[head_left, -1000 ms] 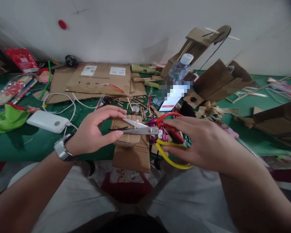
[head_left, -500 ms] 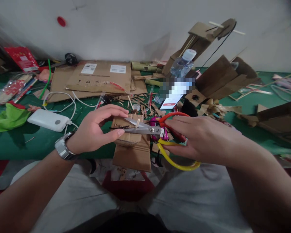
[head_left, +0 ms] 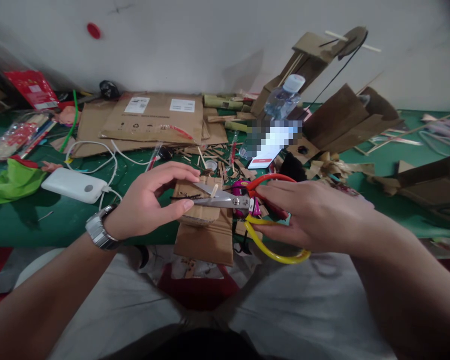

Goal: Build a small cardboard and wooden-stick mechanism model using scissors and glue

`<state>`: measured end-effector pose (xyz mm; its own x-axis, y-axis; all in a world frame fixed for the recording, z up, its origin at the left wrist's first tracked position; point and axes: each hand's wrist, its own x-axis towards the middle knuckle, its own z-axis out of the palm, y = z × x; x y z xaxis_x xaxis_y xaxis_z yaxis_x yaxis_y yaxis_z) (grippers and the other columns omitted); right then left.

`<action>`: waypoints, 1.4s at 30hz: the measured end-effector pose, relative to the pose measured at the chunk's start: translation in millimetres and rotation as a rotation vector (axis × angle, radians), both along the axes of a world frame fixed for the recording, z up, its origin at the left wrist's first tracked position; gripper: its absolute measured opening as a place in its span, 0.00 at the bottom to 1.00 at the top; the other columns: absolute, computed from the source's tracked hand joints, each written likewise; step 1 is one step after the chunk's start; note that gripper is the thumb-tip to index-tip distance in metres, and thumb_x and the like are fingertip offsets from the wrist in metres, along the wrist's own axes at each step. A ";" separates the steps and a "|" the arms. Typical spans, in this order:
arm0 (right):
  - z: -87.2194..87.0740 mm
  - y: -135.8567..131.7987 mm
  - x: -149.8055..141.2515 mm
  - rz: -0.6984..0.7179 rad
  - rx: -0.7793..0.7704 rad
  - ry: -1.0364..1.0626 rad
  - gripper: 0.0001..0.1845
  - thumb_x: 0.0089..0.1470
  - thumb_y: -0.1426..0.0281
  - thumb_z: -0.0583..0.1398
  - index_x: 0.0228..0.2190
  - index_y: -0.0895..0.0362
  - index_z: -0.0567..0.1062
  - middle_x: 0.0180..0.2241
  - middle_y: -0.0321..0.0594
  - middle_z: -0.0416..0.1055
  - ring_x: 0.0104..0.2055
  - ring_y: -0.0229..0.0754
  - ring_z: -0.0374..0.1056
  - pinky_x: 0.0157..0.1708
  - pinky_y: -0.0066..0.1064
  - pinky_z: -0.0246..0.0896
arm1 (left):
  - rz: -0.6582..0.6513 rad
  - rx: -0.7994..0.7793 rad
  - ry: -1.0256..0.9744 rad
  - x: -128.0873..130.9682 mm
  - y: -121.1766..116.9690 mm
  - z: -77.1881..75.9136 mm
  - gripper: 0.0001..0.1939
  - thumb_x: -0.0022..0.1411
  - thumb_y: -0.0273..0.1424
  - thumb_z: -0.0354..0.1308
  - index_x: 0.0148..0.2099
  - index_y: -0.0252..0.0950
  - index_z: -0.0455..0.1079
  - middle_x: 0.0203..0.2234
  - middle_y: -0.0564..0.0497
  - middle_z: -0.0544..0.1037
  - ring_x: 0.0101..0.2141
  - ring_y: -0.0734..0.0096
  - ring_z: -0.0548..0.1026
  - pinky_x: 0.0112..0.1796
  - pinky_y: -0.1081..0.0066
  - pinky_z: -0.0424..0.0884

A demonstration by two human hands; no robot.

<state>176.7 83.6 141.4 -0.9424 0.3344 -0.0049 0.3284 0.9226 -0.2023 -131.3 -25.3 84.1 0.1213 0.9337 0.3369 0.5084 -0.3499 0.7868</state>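
Observation:
My right hand (head_left: 303,212) grips a pair of scissors (head_left: 232,201) with one red and one yellow handle loop. Its blades are parted and point left, over a small cardboard block (head_left: 200,214) near the table edge. A short wooden stick (head_left: 214,190) stands up from the block between the blades. Dark twisted string (head_left: 189,195) lies on the block near the blade tips. My left hand (head_left: 151,200), with a metal watch, holds the block's left side, fingers behind and thumb in front by the lower blade tip. A flat cardboard flap (head_left: 204,243) extends below the block.
Behind the hands lie flattened cardboard (head_left: 149,117) and scattered wood scraps (head_left: 220,162). A lit phone (head_left: 270,145) leans near a water bottle (head_left: 285,97). On the left is a white power bank (head_left: 72,185) with its cable; a cardboard structure (head_left: 352,120) stands right.
Both hands, the scissors and the block stay almost in place. The view has shifted very slightly.

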 end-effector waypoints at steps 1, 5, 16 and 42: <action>-0.6 0.3 0.4 0.005 0.003 -0.002 0.18 0.69 0.54 0.59 0.39 0.56 0.77 0.34 0.44 0.77 0.30 0.45 0.71 0.30 0.35 0.58 | -0.003 0.003 0.000 0.0 0.0 -0.2 0.15 0.65 0.34 0.67 0.54 0.43 0.78 0.57 0.44 0.82 0.58 0.53 0.79 0.60 0.51 0.77; -1.7 0.1 1.3 0.024 0.012 0.007 0.19 0.70 0.54 0.58 0.40 0.57 0.76 0.34 0.44 0.76 0.29 0.43 0.69 0.29 0.34 0.58 | -0.009 -0.005 -0.014 0.3 -0.1 -0.3 0.15 0.65 0.33 0.67 0.54 0.43 0.78 0.56 0.45 0.81 0.57 0.53 0.79 0.59 0.53 0.78; 5.6 -3.8 -2.5 0.011 -0.007 -0.037 0.13 0.69 0.61 0.61 0.38 0.58 0.75 0.33 0.44 0.75 0.29 0.42 0.65 0.27 0.34 0.56 | -0.001 -0.036 -0.077 4.0 -1.0 -1.1 0.14 0.66 0.34 0.67 0.53 0.41 0.78 0.56 0.45 0.81 0.57 0.56 0.79 0.57 0.58 0.79; -1.2 -19.0 2.5 -0.211 -0.005 0.115 0.27 0.57 0.59 0.67 0.54 0.58 0.75 0.51 0.51 0.80 0.49 0.56 0.78 0.46 0.41 0.71 | -0.002 -0.048 -0.248 7.1 -3.9 -23.2 0.31 0.66 0.38 0.69 0.67 0.40 0.67 0.61 0.39 0.75 0.54 0.54 0.80 0.51 0.60 0.82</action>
<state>179.2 64.7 140.2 -0.8461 0.5242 0.0964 0.4882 0.8349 -0.2543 -124.3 -29.2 61.0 0.0424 0.9491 0.3121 0.2974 -0.3102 0.9029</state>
